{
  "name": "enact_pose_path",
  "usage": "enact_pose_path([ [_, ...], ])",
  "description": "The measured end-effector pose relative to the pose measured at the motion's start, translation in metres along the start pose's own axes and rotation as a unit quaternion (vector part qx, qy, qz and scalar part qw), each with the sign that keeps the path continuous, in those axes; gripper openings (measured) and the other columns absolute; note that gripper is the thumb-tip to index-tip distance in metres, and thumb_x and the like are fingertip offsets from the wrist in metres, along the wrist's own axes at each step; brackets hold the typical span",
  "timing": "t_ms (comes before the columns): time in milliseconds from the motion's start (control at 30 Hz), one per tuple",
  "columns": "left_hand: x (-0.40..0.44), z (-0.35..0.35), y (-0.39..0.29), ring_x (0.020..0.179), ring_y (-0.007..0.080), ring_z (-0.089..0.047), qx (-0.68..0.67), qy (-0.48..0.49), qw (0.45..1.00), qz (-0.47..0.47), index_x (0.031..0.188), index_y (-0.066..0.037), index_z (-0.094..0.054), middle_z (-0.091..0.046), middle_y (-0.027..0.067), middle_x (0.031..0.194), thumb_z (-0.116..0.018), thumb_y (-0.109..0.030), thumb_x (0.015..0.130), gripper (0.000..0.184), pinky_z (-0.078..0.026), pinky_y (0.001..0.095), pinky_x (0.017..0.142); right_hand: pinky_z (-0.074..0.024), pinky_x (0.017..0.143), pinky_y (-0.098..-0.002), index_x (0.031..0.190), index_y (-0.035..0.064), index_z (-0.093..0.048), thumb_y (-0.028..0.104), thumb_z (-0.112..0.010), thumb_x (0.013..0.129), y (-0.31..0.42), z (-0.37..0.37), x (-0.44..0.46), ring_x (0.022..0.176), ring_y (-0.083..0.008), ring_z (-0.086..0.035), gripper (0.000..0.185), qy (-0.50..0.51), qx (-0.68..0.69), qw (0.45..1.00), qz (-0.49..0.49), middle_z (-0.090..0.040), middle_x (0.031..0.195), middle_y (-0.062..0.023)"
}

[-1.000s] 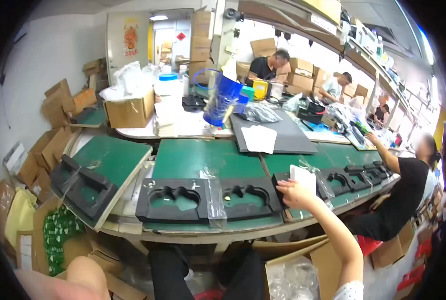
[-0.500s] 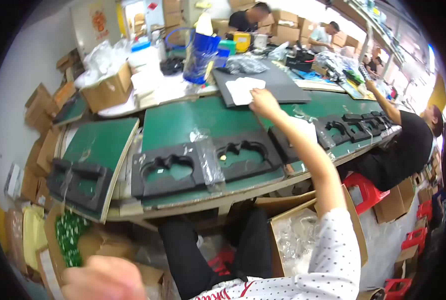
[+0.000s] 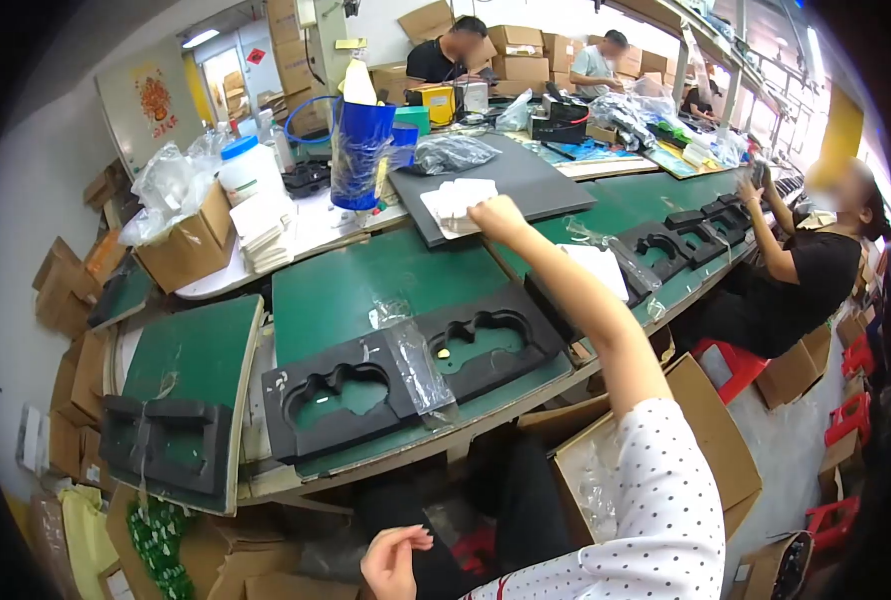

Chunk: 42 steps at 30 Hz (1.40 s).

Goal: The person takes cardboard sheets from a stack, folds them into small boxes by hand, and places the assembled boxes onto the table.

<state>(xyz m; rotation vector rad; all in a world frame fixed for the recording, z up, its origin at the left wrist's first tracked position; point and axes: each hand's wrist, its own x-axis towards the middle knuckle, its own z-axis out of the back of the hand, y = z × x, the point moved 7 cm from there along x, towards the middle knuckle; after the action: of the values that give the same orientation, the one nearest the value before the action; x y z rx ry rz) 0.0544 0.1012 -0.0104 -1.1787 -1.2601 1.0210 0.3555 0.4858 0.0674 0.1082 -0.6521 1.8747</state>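
"Why reach to twelve?"
"White cards [image 3: 454,203] sit there on the grey board [image 3: 541,195], probably for easy reach; my right hand [image 3: 500,217] touches them, grip unclear. My left hand [image 3: 393,562], six o'clock: loosely open, empty."

The person's left hand [image 3: 396,562] and right hand [image 3: 496,217] are showing — two — while four other people [image 3: 811,270] are appearing beyond. White paper [image 3: 451,200] is lying in three places, its sheets overlapping too much for counting. Two wavy cutouts [image 3: 344,395] are showing in the middle black foam [image 3: 344,434]. One blue-lidded jar [image 3: 251,172] is standing — one grey board [image 3: 531,180] is lying flat.
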Motion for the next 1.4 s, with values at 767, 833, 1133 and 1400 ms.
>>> enact_pose_path([
  [767, 0.004, -0.027, 0.028, 0.074, 0.0095, -0.057, -0.013, -0.049, 0.993, 0.105, 0.094, 0.007, -0.058, -0.062, 0.0071, 0.086, -0.062, 0.003, 0.074, 0.021, -0.045, 0.0219, 0.067, -0.0376, 0.090, -0.0386, 0.113, 0.0085, -0.048, 0.012, -0.062, 0.076, 0.233, 0.144, -0.300, 0.120, -0.0394, -0.031, 0.040, -0.027, 0.632, 0.764, -0.130, -0.021, 0.133, -0.0259],
  [833, 0.005, -0.023, 0.035, 0.083, 0.0152, -0.057, 0.058, -0.042, 0.994, 0.086, 0.108, 0.008, -0.050, -0.060, 0.0117, 0.096, -0.061, -0.002, 0.077, 0.034, -0.045, 0.0254, 0.072, -0.0379, 0.089, -0.0383, 0.099, 0.0030, -0.046, 0.013, -0.063, 0.076, 0.232, 0.148, -0.293, 0.115, -0.0380, -0.037, 0.031, -0.047, 0.620, 0.774, -0.121, -0.027, 0.128, -0.0247],
  [1133, 0.019, -0.038, 0.011, 0.109, 0.0314, -0.045, 0.070, 0.066, 0.992, -0.087, 0.133, 0.004, -0.015, -0.037, 0.0228, 0.125, -0.057, -0.008, 0.079, 0.069, -0.038, 0.0349, 0.090, -0.0339, 0.090, -0.0307, 0.104, 0.0062, -0.031, -0.006, -0.057, 0.076, 0.233, 0.162, -0.285, 0.118, -0.0258, -0.035, 0.040, -0.075, 0.811, 0.569, -0.114, -0.037, 0.119, -0.0173],
  [1400, 0.015, -0.028, 0.009, 0.091, 0.0166, -0.053, -0.079, -0.031, 0.994, -0.066, 0.106, 0.005, -0.047, -0.053, 0.0135, 0.099, -0.055, -0.005, 0.079, 0.030, -0.042, 0.0244, 0.078, -0.0431, 0.081, -0.0274, 0.090, -0.0028, -0.050, -0.005, -0.061, 0.074, 0.230, 0.142, -0.293, 0.097, -0.0183, -0.052, 0.019, -0.129, 0.847, 0.442, -0.267, -0.052, 0.108, -0.0172],
])
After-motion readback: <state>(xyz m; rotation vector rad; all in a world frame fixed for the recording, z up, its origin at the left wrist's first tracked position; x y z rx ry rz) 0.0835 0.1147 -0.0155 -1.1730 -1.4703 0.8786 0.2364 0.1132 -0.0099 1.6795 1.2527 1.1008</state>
